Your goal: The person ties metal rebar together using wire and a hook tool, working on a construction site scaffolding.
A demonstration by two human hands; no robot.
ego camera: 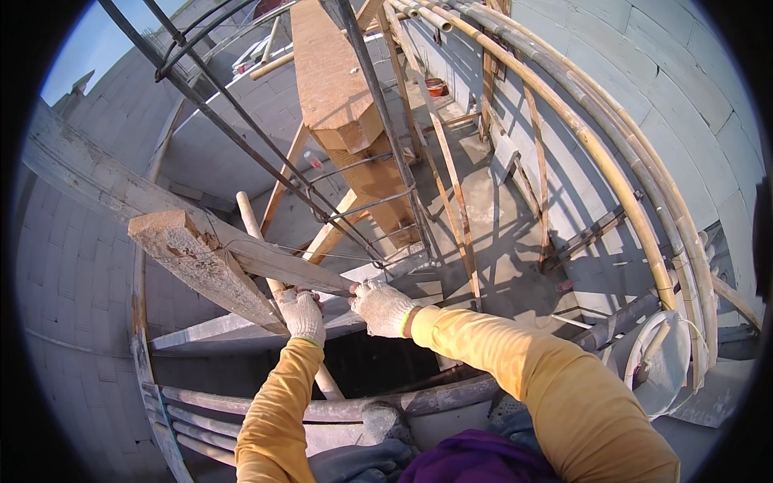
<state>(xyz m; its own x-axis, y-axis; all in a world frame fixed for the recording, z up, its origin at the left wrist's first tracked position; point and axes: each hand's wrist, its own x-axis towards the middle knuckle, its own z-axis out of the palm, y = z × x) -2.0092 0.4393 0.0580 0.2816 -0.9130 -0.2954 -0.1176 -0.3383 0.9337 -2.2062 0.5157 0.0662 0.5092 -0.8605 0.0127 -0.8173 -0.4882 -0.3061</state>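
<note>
Both my hands wear off-white knitted gloves. My right hand (381, 309) curls its fingers around the near end of a long, weathered wooden board (284, 270), which rises to the far left. My left hand (304, 315) is beside it with bent fingers, against a bamboo pole (275, 288) and close under the board; what its fingers grip is hidden. A short, thick wooden plank (193, 256), crusted with mortar, slants down to my left wrist. Thin wire (272, 246) runs loosely above the board towards the rebar cage (314, 208).
A timber-boxed column form (338, 78) stands ahead behind the rebar. Long bamboo poles (580, 121) curve along the right block wall (676, 72). A white bucket (670, 362) hangs at right. Below my hands is a dark opening (386, 362), edged by a horizontal pole (435, 395).
</note>
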